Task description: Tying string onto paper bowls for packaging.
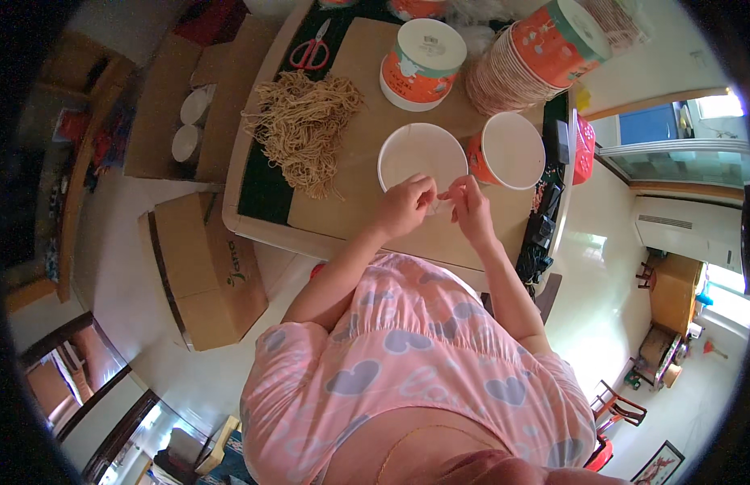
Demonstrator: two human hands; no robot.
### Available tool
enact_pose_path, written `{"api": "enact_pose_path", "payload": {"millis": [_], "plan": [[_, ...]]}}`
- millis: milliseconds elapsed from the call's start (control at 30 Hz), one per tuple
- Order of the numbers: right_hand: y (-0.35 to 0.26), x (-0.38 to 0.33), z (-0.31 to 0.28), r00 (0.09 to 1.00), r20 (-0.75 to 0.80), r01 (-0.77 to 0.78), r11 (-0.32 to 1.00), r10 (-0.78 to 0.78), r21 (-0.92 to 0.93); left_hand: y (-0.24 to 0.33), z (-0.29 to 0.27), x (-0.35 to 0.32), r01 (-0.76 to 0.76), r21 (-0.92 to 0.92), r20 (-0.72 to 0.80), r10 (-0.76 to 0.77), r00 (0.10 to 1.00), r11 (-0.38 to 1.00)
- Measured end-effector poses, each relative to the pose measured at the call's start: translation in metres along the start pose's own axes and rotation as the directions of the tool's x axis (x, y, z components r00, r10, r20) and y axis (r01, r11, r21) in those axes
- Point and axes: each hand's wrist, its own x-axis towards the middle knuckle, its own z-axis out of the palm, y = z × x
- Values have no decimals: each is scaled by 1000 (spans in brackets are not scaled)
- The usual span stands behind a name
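Note:
Both hands meet just over the near rim of a white paper bucket (422,153) that stands open on the table. My left hand (409,204) is closed in a pinch, and so is my right hand (472,208). Between their fingertips a small translucent piece (439,207) shows; its kind I cannot make out. Right beside, a second open bucket (514,152), orange outside and white inside, leans slightly. Farther back, an orange and white bucket (424,61) stands upside down. A heap of tan twisted strings (304,129) lies to the left, with red-handled scissors (312,50) beyond it.
A tall stack of nested buckets (524,69) lies at the back right. Black adapters and cables (539,234) line the table's right edge, near a red basket (584,149). On the left, an open carton (160,121) holds white buckets; another carton (201,271) rests on the floor.

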Motion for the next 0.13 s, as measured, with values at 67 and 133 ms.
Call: {"api": "enact_pose_path", "payload": {"millis": [67, 133], "plan": [[-7, 1, -2, 999, 26, -41, 999, 42, -22, -11, -2, 0, -99, -27, 90, 101, 991, 995], [-7, 3, -2, 989, 55, -137, 990, 138, -22, -21, -4, 0, -211, 1, 107, 210, 972, 977]]}}
